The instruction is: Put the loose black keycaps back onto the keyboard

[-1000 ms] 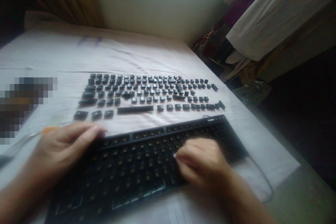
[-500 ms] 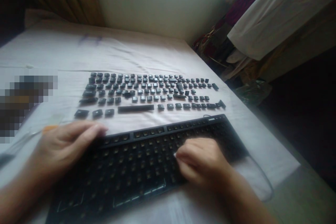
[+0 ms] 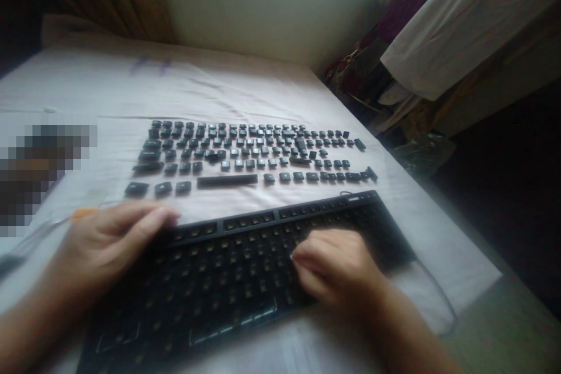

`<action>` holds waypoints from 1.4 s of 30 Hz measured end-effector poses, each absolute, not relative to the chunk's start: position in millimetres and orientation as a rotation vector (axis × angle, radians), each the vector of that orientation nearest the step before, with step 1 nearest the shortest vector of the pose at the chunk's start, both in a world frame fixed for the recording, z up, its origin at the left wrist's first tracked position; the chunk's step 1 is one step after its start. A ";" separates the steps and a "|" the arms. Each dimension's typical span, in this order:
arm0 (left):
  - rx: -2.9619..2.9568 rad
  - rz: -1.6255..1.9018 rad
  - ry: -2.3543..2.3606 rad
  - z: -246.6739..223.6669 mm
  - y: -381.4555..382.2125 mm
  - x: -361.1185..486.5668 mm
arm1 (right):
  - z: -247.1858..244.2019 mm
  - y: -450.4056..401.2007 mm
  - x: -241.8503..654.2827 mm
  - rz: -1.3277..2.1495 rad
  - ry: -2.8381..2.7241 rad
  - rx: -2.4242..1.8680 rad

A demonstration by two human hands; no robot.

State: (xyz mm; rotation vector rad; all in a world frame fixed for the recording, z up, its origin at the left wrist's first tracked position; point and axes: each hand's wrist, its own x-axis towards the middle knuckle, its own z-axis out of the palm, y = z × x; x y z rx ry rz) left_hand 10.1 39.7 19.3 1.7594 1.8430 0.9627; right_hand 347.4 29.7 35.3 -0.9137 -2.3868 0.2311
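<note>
A black keyboard (image 3: 214,289) with its keycaps off lies slanted in front of me, bare key sockets showing. My left hand (image 3: 118,239) is closed around its upper left edge, thumb along the top. My right hand (image 3: 335,263) rests over the right-middle part of the keyboard with the fingers curled in a pinch. A tiny pale spot shows at its fingertips; what it is, I cannot make out. Beyond the keyboard, loose black keycaps (image 3: 239,163) sit in rows on the white cloth, with the long spacebar (image 3: 227,181) in the front row.
A white cloth (image 3: 219,85) covers the surface. The keyboard's cable (image 3: 438,289) curves down past its right end. An orange item (image 3: 85,214) lies behind my left hand. Hanging clothes (image 3: 456,23) and a clear plastic bag (image 3: 416,155) are at the right, beyond the edge.
</note>
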 end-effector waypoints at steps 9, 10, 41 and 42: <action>1.762 0.964 1.832 23.6 40.3 13.1 | 34.6 29.4 347.5 0.245 -2.387 -0.908; 1.762 0.967 1.835 23.4 40.1 13.0 | 34.2 29.6 347.4 0.242 -2.385 -0.908; 1.875 1.007 1.721 30.6 41.7 14.7 | 40.6 38.2 338.0 0.238 -2.429 -0.748; 1.882 1.019 1.724 31.0 41.5 14.9 | 39.2 37.1 337.9 0.228 -2.427 -0.747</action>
